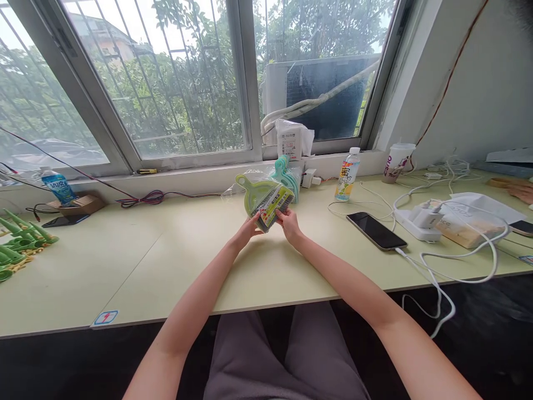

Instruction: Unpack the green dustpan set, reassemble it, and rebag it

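Note:
My left hand (247,232) grips the lower left edge of a small flat pack with a green printed label (271,206). My right hand (288,224) is closed on its right edge. The pack is tilted above the table, with grey, ribbed-looking sides. Right behind it is a light green piece with a looped handle (251,189), with clear plastic film around it. Whether that piece is joined to the pack, I cannot tell. Farther back stand several teal handled pieces (285,175), close together near the window sill.
On the right lie a phone (377,231), a white power strip (418,222) and tangled white cables. A drink bottle (347,175) and a cup (397,162) stand behind. Green plastic parts (20,244) are at far left. Another person's hand (520,190) shows at far right.

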A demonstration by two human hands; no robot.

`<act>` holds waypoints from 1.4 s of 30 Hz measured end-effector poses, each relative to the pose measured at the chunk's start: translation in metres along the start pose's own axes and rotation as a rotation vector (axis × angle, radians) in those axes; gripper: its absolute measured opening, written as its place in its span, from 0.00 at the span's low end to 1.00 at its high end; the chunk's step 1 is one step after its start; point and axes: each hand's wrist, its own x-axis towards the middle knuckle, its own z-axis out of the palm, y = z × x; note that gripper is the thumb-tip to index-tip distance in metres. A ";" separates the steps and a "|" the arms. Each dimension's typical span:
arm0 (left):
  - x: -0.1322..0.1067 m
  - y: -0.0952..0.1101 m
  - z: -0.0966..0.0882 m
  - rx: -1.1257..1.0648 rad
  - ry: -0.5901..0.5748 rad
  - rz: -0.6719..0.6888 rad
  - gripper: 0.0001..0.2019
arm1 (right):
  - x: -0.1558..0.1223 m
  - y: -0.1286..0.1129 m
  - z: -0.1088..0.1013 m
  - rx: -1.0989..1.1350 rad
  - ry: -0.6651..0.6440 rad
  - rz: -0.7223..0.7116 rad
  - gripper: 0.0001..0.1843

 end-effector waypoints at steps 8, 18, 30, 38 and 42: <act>0.001 -0.002 0.017 0.084 0.287 0.137 0.32 | -0.001 0.003 0.001 0.024 0.005 -0.034 0.12; 0.008 -0.012 0.018 0.054 0.400 0.194 0.27 | -0.004 0.002 0.004 0.039 0.005 -0.054 0.13; 0.005 -0.005 0.017 -0.008 0.095 0.085 0.30 | -0.002 -0.006 0.001 0.058 0.026 -0.057 0.12; 0.006 -0.004 -0.001 0.013 0.205 0.097 0.30 | -0.004 0.005 0.001 0.048 0.019 -0.019 0.12; 0.007 -0.011 0.004 0.057 0.184 0.052 0.31 | -0.001 0.005 -0.002 0.035 0.039 -0.025 0.12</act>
